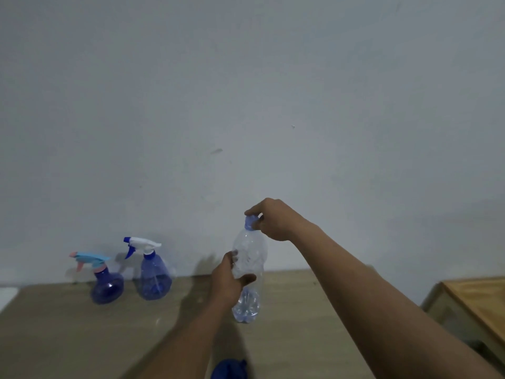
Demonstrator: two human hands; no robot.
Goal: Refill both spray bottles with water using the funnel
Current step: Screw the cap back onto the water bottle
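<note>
**Water bottle (250, 272) held upright, cap (250, 222) pinched**

On my feed the clear water bottle is upright over the table (82, 337), and I use it as my marker for everything else. I see water in its lower part. I cannot tell whether its base rests on the table or hangs just above it. The left hand (232, 280) grips the bottle round its middle from the left, thumb and fingers curled round it. The right hand (273, 220) reaches over the top and pinches the pale blue cap between thumb and fingertips. The cap sits on the neck.

Both spray bottles stand well to the left of the water bottle, back by the wall (246, 91), with their trigger heads on. The white-topped spray bottle (153, 277) is the nearer one. The blue-topped spray bottle (105, 285) stands just beside it on the far side. I cannot read how full either is.

Below the water bottle, at the bottom edge of my view, a blue thing (229, 369) shows in part, and I cannot tell what it is. Well to the right of the water bottle I see a wooden cabinet (478, 302), apart from the table.
</note>
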